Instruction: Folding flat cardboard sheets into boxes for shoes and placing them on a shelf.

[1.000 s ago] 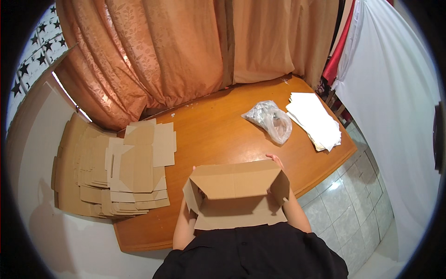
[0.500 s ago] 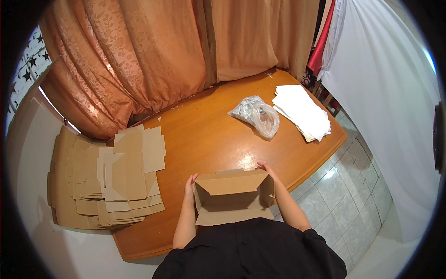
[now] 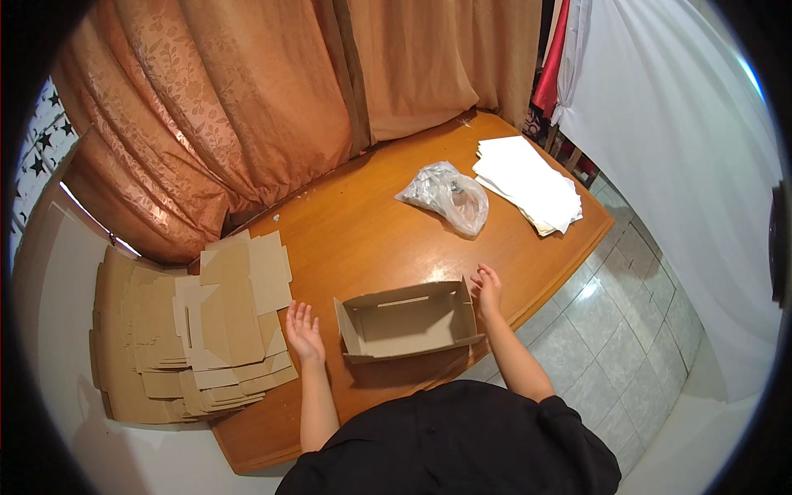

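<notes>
A folded brown cardboard box (image 3: 408,320) stands open-topped on the wooden table (image 3: 371,231) near its front edge. My left hand (image 3: 304,332) hovers flat, fingers spread, just left of the box and apart from it. At the box's right end my right hand (image 3: 487,288) rests with loose fingers, touching or nearly touching that end. Neither hand holds anything.
A pile of flat cardboard blanks (image 3: 194,334) lies at the table's left end. Farther back sit a clear plastic bag (image 3: 445,195) and a stack of white sheets (image 3: 528,181). Orange curtains (image 3: 272,107) hang behind; tiled floor (image 3: 619,330) lies to the right.
The box was held up between both hands; now it rests on the table and both hands have let go, the left one moving away to the left.
</notes>
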A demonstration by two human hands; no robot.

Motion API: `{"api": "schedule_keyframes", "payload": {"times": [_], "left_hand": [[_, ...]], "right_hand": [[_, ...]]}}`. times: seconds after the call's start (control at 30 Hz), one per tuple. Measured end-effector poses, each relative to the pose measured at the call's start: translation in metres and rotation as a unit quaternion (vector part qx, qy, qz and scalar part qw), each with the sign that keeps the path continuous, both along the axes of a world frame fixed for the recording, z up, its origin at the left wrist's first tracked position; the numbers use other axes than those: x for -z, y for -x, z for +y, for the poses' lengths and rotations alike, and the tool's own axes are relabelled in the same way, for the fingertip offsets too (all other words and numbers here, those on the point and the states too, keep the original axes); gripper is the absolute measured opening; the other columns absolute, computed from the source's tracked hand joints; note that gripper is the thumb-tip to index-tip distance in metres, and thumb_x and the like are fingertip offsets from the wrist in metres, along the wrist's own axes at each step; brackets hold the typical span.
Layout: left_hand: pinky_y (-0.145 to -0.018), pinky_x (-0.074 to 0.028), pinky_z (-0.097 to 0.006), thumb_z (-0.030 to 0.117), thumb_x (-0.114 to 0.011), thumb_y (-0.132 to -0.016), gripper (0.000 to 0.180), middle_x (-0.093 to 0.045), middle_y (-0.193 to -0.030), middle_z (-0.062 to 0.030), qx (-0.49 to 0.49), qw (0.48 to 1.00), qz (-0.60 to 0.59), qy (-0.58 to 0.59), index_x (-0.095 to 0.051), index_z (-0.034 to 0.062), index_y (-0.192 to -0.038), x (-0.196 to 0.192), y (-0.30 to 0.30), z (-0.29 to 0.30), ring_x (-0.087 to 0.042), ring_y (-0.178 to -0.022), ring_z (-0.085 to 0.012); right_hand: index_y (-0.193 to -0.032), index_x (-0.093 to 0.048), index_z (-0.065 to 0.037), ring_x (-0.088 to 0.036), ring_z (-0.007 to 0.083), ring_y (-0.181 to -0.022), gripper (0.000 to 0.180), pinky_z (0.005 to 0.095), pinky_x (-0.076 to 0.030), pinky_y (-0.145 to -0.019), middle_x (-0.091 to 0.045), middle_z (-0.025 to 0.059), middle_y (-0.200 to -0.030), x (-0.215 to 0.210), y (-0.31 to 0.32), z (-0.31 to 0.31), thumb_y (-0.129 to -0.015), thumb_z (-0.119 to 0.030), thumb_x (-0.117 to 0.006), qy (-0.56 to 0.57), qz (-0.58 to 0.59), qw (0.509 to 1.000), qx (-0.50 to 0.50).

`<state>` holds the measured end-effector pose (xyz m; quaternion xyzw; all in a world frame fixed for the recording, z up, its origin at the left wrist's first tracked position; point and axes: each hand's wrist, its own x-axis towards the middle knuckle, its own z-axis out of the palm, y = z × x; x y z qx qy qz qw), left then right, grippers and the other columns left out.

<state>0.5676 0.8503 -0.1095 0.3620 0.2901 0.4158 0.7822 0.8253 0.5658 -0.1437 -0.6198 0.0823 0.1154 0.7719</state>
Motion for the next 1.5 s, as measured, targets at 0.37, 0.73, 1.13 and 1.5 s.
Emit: {"api": "schedule_keyframes", "payload": {"times": [0.37,0.73,1.13,1.5], "left_hand": [[-0.108,-0.005,-0.054,0.042,-0.072,-0.068,0.062,-0.016,-0.148,-0.0186,0.305,0.658,0.375,-0.577,-0.056,0.0159,-0.122,-0.098,0.010,-0.079,-0.010,-0.136,-0.0394],[-0.105,-0.025,-0.048,0.012,-0.069,-0.075,0.075,-0.016,-0.146,-0.0218,0.053,0.765,0.376,-0.519,-0.030,0.0074,-0.138,-0.036,-0.022,-0.078,-0.028,-0.131,-0.0359],[-0.089,-0.046,-0.038,-0.012,-0.052,-0.074,0.042,-0.056,-0.112,-0.0186,-0.045,0.732,0.272,-0.623,-0.051,0.0008,-0.114,0.016,-0.022,-0.081,-0.056,-0.103,-0.0343],[-0.093,-0.043,-0.040,-0.002,-0.054,-0.077,0.042,-0.052,-0.121,-0.0195,-0.052,0.703,0.255,-0.662,-0.051,0.0029,-0.119,0.018,-0.016,-0.083,-0.052,-0.110,-0.0352]], "right_hand": [[-0.137,-0.036,-0.014,-0.039,0.0301,-0.123,0.070,0.0477,-0.034,-0.097,-0.031,0.0101,-0.138,-0.067,0.054,-0.039,-0.075,-0.025,-0.068,0.131,-0.180,0.957,-0.184],[-0.128,-0.043,0.001,-0.051,0.0173,-0.105,0.038,0.0297,-0.039,-0.092,-0.055,0.0102,-0.114,-0.027,0.048,-0.036,-0.092,-0.011,-0.047,0.038,-0.095,0.986,-0.130],[-0.106,-0.056,-0.005,-0.043,0.0365,-0.116,0.036,0.0396,-0.034,-0.100,-0.046,0.0177,-0.120,-0.053,0.048,-0.003,-0.071,-0.001,-0.061,0.194,-0.409,0.892,-0.010],[-0.129,-0.049,-0.018,-0.022,0.0446,-0.130,0.061,0.0622,-0.015,-0.104,-0.028,0.0228,-0.138,-0.079,0.051,0.022,-0.070,-0.007,-0.057,0.484,-0.407,0.760,-0.152]]}}
